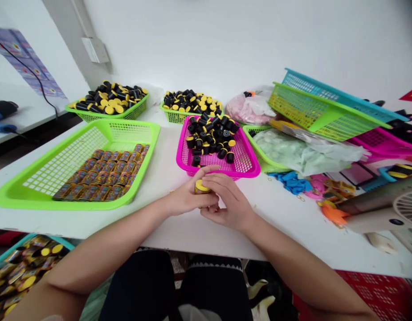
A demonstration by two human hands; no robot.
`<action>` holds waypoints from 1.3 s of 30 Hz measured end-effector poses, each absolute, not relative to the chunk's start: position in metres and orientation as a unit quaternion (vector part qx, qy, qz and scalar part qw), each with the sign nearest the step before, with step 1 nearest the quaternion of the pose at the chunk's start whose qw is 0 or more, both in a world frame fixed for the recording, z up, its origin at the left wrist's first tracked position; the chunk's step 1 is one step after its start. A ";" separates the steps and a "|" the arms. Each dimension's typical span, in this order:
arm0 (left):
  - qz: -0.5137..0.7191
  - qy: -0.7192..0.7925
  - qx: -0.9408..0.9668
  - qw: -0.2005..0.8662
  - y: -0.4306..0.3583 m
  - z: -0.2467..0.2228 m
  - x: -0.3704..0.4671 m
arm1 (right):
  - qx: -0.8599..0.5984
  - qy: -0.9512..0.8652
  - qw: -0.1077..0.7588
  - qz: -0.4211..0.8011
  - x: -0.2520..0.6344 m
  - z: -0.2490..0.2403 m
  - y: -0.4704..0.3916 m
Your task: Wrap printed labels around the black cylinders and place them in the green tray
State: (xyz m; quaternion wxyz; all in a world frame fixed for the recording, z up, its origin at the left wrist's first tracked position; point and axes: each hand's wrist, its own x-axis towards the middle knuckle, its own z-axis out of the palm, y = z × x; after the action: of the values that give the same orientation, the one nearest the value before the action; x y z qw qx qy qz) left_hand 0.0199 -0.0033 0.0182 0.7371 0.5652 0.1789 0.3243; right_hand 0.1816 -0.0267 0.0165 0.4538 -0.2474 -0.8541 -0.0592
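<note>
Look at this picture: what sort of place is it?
Probably a small assembly or packing workshop: baskets of black and yellow caps, a tray of neatly rowed finished pieces, and both hands joined on one piece.

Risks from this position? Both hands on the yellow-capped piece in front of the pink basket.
1. The left hand and right hand hold the small yellow-capped piece above the table edge; a slip might send it to the floor.
2. The pink basket of loose black cylinders sits just behind the hands; a forward bump may tip or scatter them.
</note>
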 end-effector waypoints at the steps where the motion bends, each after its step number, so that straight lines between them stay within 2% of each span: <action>1: 0.319 0.163 0.577 0.734 -0.003 0.017 0.018 | -0.242 -0.854 0.459 -0.050 0.181 0.017 -0.028; 4: 0.331 0.163 0.600 0.710 -0.002 0.015 0.016 | -0.232 -0.862 0.448 -0.050 0.184 0.017 -0.027; 10: 0.417 0.249 0.656 0.578 -0.006 0.015 0.022 | -0.212 -0.885 0.393 -0.134 0.193 0.012 -0.020; 13: 0.427 0.242 0.662 0.566 -0.007 0.018 0.021 | -0.214 -0.872 0.400 -0.182 0.191 0.014 -0.021; 18: 0.370 0.188 0.699 0.582 -0.006 0.026 0.017 | -0.203 -0.868 0.423 -0.160 0.187 0.019 -0.026; 20: 0.389 0.220 0.724 0.526 -0.011 0.035 0.013 | -0.204 -0.867 0.432 -0.145 0.188 0.019 -0.028; 23: 0.425 0.338 0.745 0.388 -0.028 0.054 -0.004 | -0.203 -0.865 0.442 -0.122 0.192 0.025 -0.028; 26: 0.431 0.426 0.740 0.292 -0.042 0.077 -0.043 | -0.265 -0.859 0.435 -0.044 0.198 0.041 -0.010; 29: 0.410 0.512 0.734 0.177 -0.029 0.102 -0.090 | -0.416 -0.843 0.333 0.078 0.199 0.057 0.034; 31: 0.342 0.571 0.734 0.132 -0.001 0.115 -0.117 | -0.423 -0.875 0.210 0.100 0.191 0.061 0.071; 33: 0.260 0.602 0.741 0.146 0.038 0.121 -0.136 | -0.402 -0.906 0.073 0.113 0.179 0.059 0.103; 36: 0.183 0.643 0.721 0.182 0.099 0.117 -0.150 | -0.390 -0.912 -0.009 0.130 0.159 0.053 0.129; 39: 0.129 0.687 0.706 0.115 0.143 0.104 -0.156 | -0.391 -0.910 -0.039 0.132 0.150 0.050 0.133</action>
State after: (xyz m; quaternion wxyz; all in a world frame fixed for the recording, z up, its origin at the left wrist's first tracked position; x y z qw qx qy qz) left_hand -0.1556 0.1427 0.1037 0.1153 0.7057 0.6869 0.1294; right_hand 0.1501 0.1327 0.0503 -0.0387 -0.3907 -0.9101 0.1324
